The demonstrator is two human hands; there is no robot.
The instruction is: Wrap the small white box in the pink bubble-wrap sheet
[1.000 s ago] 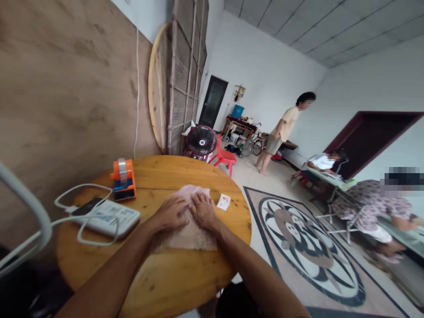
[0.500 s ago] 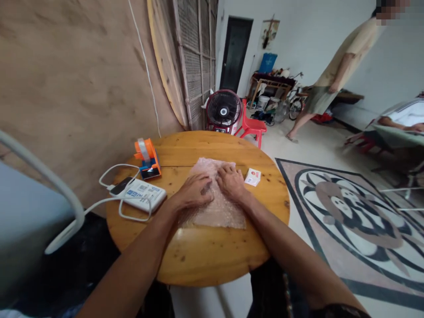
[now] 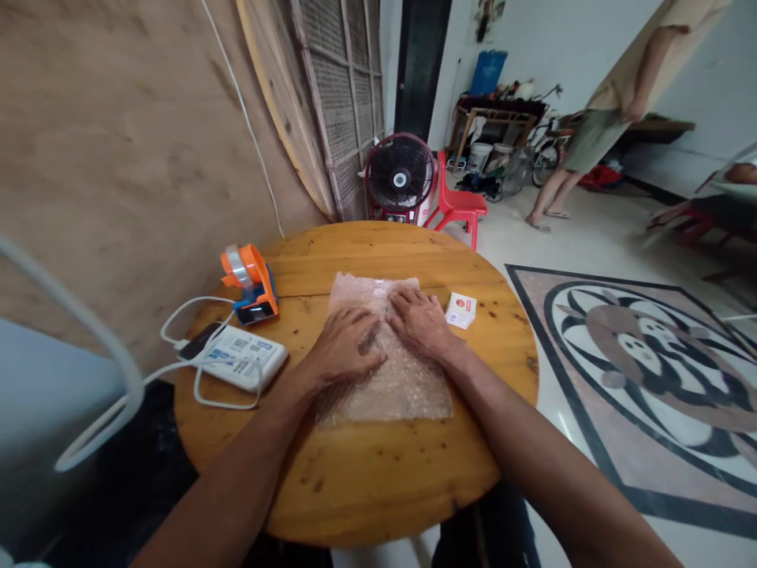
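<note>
The wrap (image 3: 405,393) lay on the counter (image 3: 378,485), right under the left hand (image 3: 346,345) and right hand (image 3: 423,323), its long side seeming to point ahead. Both had fingers stretched out, gripping nothing, with the box (image 3: 461,310) nearer the right.

Bare wood is running across the back of the desk (image 3: 378,243), leaving room to pass. On the left, a tape cutter (image 3: 260,296), a white box (image 3: 241,347) and a cable (image 3: 228,405) are blocking the way. A small box (image 3: 461,310) is sitting just beside the right hand (image 3: 421,323).
</note>
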